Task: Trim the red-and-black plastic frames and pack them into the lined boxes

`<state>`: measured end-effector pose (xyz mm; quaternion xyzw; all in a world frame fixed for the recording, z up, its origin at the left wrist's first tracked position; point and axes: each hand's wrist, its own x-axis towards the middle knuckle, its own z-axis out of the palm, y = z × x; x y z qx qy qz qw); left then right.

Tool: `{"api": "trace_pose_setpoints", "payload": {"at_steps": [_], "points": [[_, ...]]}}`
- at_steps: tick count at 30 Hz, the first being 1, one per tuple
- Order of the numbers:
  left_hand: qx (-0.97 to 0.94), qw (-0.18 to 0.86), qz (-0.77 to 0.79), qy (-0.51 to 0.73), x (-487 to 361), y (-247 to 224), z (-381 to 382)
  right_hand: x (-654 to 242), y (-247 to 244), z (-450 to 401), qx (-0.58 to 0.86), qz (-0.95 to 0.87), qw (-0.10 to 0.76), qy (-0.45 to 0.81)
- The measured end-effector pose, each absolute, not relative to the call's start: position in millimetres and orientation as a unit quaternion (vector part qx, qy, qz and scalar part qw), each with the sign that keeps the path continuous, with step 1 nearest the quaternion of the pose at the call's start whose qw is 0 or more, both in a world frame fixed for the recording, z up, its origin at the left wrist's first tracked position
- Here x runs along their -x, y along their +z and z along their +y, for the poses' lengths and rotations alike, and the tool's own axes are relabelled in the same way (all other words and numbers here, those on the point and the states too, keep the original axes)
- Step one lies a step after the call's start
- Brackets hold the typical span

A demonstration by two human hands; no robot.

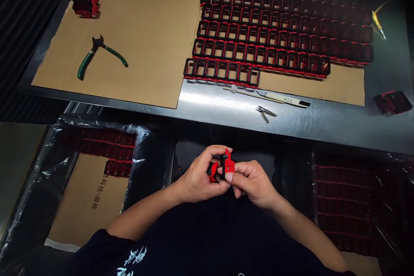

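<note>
Between both hands, just in front of my body, is a small red and black plastic frame part [230,166]. My left hand [204,177] curls around its left side, thumb and fingers closed on it. Opposite, my right hand [254,183] pinches the red side with thumb and fingertips. Part of the piece is hidden behind the fingers. Beyond the hands, on the metal table, lie a small pair of metal pliers [266,113], a white-handled tool marked A55 [287,100] and a thin stick with a white tip [233,89].
Rows of similar red and black frames [239,54] stand on cardboard. Green-handled cutters [97,54] lie on the left cardboard [148,47]. A yellow tool [377,23] and a loose part [393,102] lie far right. Plastic-lined bins with parts [119,168] flank me; the table edge runs ahead.
</note>
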<state>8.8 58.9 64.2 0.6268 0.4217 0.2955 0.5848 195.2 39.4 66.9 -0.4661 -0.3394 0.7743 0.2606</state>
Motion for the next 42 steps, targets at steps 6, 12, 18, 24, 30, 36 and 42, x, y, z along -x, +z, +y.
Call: {"api": "trace_pose_setpoints", "payload": {"at_steps": [6,12,18,24,30,36,42], "points": [[-0.646,0.564,0.413,0.307,-8.7,63.7,58.9,-193.1,71.1,40.1,0.479,-0.339,0.261,0.767],[-0.649,0.557,0.41,0.317,-8.8,61.3,57.8,-195.7,72.1,38.7,0.469,-0.337,0.253,0.776],[-0.671,0.536,0.392,0.332,-8.7,61.7,58.4,-199.1,69.2,35.4,0.457,-0.337,0.251,0.784],[-0.678,0.53,0.385,0.334,-8.6,63.6,59.7,-199.5,68.6,34.2,0.454,-0.332,0.254,0.787],[-0.687,0.522,0.383,0.33,-8.3,63.5,59.6,-199.7,66.6,32.6,0.45,-0.334,0.262,0.785],[-0.685,0.521,0.376,0.343,-9.2,60.9,58.2,-199.6,66.6,31.1,0.451,-0.332,0.268,0.784],[-0.692,0.515,0.367,0.349,-9.7,60.9,58.6,-199.5,67.0,29.2,0.452,-0.323,0.27,0.787]]}}
